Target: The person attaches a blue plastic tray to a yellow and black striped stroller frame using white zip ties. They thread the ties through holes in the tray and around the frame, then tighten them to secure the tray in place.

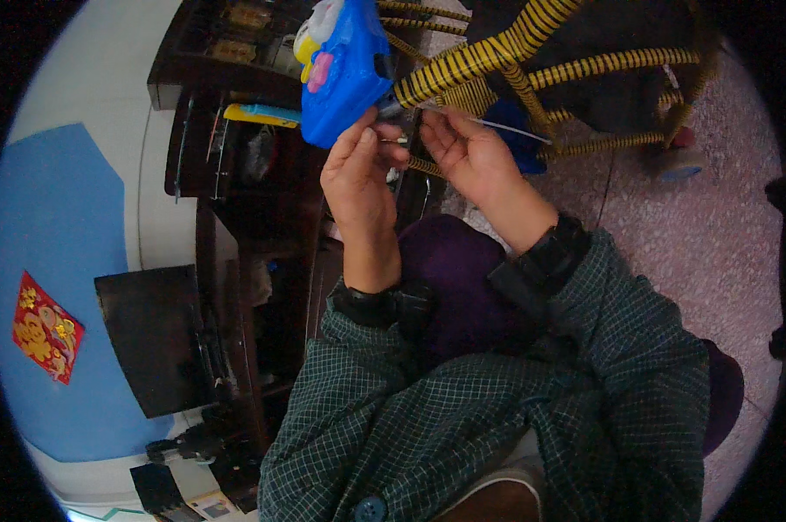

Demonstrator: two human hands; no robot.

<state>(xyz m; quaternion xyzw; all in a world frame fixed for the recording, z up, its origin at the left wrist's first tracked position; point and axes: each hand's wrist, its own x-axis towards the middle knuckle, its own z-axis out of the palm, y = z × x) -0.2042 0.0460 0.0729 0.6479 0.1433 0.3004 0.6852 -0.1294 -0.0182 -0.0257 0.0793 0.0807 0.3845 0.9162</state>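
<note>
Both my hands are raised in front of the frame wrapped in yellow-and-black striped material [463, 70]. My left hand [362, 191] is closed, thumb and fingers drawn together just below the lower corner of a blue plastic piece [345, 87] with white, yellow and pink raised decorations. What lies in those fingertips is too small to make out. To its right, my right hand [480, 161] has curled fingers, thumb pressed toward the index finger. A thin white strip [515, 132] passes behind that thumb and sticks out to the right.
Dark wooden shelving [236, 200] stands on the left, holding a yellow-and-blue item [262, 115]. Beyond it are a black screen [154, 344] and a red diamond-shaped decoration [48, 328] on the wall. A roll of tape [678, 165] lies on the speckled floor [654, 235].
</note>
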